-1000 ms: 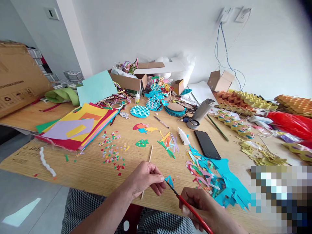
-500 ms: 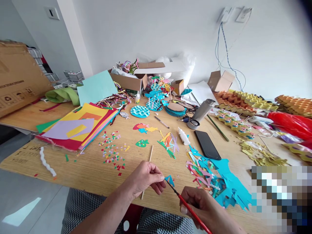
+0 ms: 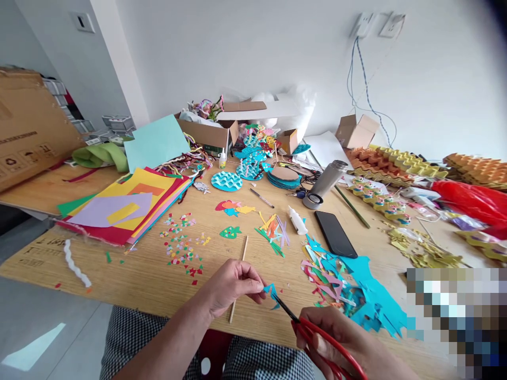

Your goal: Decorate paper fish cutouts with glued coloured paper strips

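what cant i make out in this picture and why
Head view:
Blue paper: held corner covered by the left hand.
Wooden stick: middle hidden behind that hand.
Scissors: handles partly hidden by the right hand.
Large cardboard box: cut off by left edge.
Lower right: pixelated patch masks everything there.

Bright, soft light fills the frame, with a sharp glare patch on the floor [image 3: 79, 330] at lower left. Wide-angle distortion tilts the pillar [image 3: 114, 63] at upper left; a dark blur shades the upper-right corner, and coarse pixelation hides the lower right.
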`<action>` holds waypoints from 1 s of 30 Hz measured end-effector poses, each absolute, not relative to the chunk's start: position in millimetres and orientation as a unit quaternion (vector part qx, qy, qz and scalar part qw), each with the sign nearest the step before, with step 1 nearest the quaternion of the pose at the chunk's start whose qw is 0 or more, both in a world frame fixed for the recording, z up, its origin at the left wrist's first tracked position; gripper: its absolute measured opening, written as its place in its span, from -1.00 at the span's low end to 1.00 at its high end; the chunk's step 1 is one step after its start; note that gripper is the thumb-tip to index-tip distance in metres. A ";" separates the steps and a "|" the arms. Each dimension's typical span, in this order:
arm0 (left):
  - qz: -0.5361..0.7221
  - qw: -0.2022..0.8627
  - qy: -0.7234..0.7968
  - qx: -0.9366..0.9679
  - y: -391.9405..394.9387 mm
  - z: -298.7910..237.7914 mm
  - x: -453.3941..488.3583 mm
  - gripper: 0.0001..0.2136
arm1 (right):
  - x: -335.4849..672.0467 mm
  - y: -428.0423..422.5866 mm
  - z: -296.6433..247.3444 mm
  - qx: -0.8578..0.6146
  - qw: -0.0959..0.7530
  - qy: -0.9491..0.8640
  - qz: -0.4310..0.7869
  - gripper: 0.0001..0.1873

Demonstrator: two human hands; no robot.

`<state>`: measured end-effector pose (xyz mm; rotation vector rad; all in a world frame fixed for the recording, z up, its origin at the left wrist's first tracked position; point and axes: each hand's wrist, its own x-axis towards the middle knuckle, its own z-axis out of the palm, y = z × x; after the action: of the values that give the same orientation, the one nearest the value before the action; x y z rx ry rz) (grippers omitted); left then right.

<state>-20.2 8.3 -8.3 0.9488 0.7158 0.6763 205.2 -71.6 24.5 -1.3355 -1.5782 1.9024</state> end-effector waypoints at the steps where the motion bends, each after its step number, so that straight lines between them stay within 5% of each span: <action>1: 0.310 0.782 0.320 0.436 8.0 -8.5 -20.9 -0.80 | 205.9 -71.2 25.9 -0.465 0.162 -0.553 0.672 -0.43; 30: 0.211 0.811 0.278 0.470 8.6 -2.6 -30.1 -0.81 | 198.7 -60.0 38.9 -0.402 0.125 -0.511 0.750 -0.45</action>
<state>-30.1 8.6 -2.6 1.0037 0.5946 0.4512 198.7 -60.0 38.9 -1.1711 -1.4895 2.1847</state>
